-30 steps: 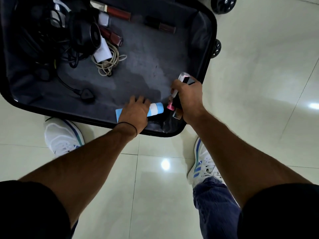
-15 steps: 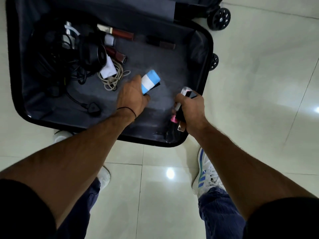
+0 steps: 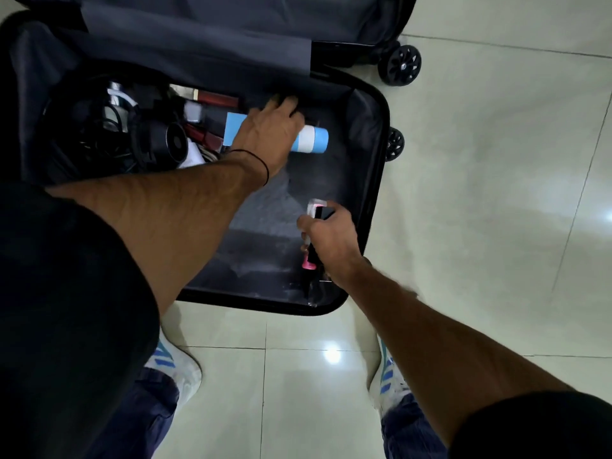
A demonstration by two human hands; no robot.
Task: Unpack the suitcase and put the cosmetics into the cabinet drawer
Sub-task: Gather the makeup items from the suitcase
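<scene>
The black suitcase [image 3: 374, 180] lies open on the floor. My left hand [image 3: 270, 134] holds a blue-and-white tube [image 3: 313, 139] in its palm while its fingertips reach to a dark item at the far wall under the fabric flap. My right hand [image 3: 328, 238] grips a bundle of small cosmetics [image 3: 311, 256], one black, one with a pink end, near the suitcase's right front corner. A red-brown lip gloss tube [image 3: 217, 98] and other small cosmetics lie at the back, left of my left hand.
A black round device [image 3: 165, 142], tangled cables [image 3: 92, 127] and a white cord fill the suitcase's left half. The suitcase wheels [image 3: 399, 65] stick out at the right. Glossy pale floor tiles [image 3: 480, 193] surround it. My two white sneakers stand at the near edge.
My left hand carried the blue-and-white tube from the near edge to the far wall of the suitcase. My right hand kept its bundle in about the same place. The camera moved closer.
</scene>
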